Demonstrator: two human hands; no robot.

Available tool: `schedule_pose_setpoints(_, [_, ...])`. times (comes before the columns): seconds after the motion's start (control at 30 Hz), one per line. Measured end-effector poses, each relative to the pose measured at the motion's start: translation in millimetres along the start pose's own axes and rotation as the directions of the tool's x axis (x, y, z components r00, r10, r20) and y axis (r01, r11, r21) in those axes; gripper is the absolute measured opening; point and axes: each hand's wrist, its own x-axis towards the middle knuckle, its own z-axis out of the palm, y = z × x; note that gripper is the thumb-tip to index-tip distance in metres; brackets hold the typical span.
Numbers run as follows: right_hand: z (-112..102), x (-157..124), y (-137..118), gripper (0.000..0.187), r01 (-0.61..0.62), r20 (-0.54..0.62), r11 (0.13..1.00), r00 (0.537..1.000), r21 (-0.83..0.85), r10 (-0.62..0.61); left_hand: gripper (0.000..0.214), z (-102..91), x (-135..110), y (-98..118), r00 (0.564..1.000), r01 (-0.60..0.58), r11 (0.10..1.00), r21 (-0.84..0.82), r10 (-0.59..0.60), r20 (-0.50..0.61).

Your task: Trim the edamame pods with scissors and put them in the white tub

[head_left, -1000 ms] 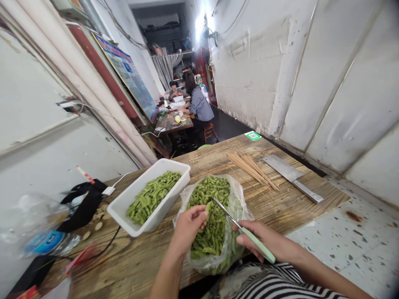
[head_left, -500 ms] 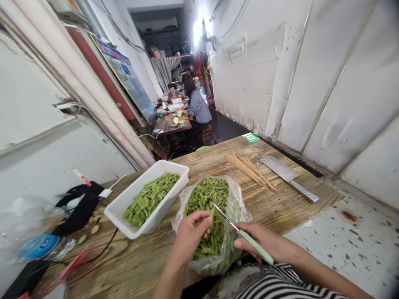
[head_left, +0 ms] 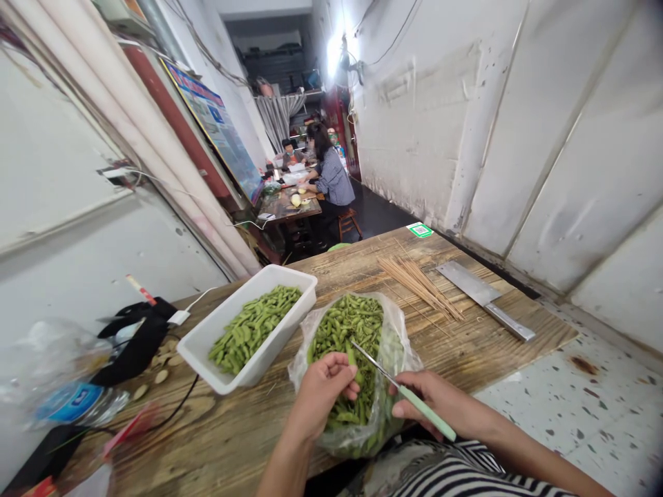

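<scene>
My left hand [head_left: 325, 388] pinches a green edamame pod [head_left: 351, 354] upright between thumb and fingers, above an opened clear plastic bag [head_left: 398, 351]. Loose edamame pods [head_left: 346, 319] fill that bag. Wrapped in my right hand [head_left: 432, 395] are scissors with a pale green handle [head_left: 427, 413], their blades slanting up and left over the bag. The blade tips come close to the top of the held pod; whether they touch it I cannot tell. On the left stands a white plastic tub [head_left: 208, 376] with more edamame pods [head_left: 253, 324] in it.
Thin wooden skewers [head_left: 422, 284] and a cleaver [head_left: 481, 293] lie on the wooden table [head_left: 347, 266] to the right. A water bottle [head_left: 77, 404], a dark cable and a black pouch [head_left: 132, 352] crowd the left side. Two people [head_left: 334, 176] sit at a farther table.
The view has shifted slightly, moving the whole scene a little to the right. My left hand still pinches a pod, and the scissors stay over the bag in my right hand.
</scene>
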Motion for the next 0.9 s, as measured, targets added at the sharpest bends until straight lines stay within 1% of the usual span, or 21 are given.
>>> schedule_pose_setpoints(0.1, [-0.1,-0.9,4.5,0.046,0.031,0.053,0.999,0.998,0.03,-0.032,0.035,2.3,-0.9,4.1,0.998,-0.01,0.98,-0.199,-0.003,-0.064])
schedule_pose_setpoints(0.2, [-0.8,-4.0,0.0,0.045,0.083,0.086,0.996,0.993,0.013,-0.084,0.036,5.1,-1.2,5.4,0.996,-0.026,0.96,-0.278,0.0,-0.094])
schedule_pose_setpoints(0.3, [-2.1,-6.4,-9.1,0.049,0.087,0.099,0.996,0.991,-0.014,-0.085,0.034,7.4,-1.2,4.5,0.994,-0.032,0.959,-0.282,0.0,-0.113])
schedule_pose_setpoints(0.4, [-3.2,-7.0,-16.6,0.047,0.105,0.083,0.992,0.992,-0.065,-0.1,0.033,8.7,-1.1,3.5,0.993,-0.033,0.962,-0.273,0.0,-0.12])
schedule_pose_setpoints(0.47, [-2.8,-6.7,-18.6,0.045,0.127,0.06,0.987,0.991,-0.098,-0.122,0.033,8.8,-0.5,2.8,0.992,-0.033,0.962,-0.27,-0.001,-0.123])
schedule_pose_setpoints(0.53, [-1.5,-5.8,-17.3,0.045,0.116,0.045,0.988,0.993,-0.099,-0.111,0.033,8.3,0.5,1.8,0.992,-0.032,0.962,-0.27,-0.002,-0.124])
schedule_pose_setpoints(0.63, [1.0,-4.1,-9.9,0.05,0.057,0.061,0.998,0.997,-0.029,-0.055,0.032,7.6,1.6,0.1,0.994,-0.025,0.962,-0.272,-0.006,-0.113])
schedule_pose_setpoints(0.77, [0.7,-3.4,-0.9,0.055,0.069,0.13,0.994,0.988,0.087,-0.08,0.032,8.9,0.6,1.1,0.995,-0.006,0.968,-0.251,-0.018,-0.095])
schedule_pose_setpoints(0.9, [-1.0,-4.8,-1.0,0.054,0.068,0.133,0.991,0.988,0.119,-0.084,0.033,11.9,-1.9,4.5,0.994,0.003,0.97,-0.244,-0.029,-0.102])
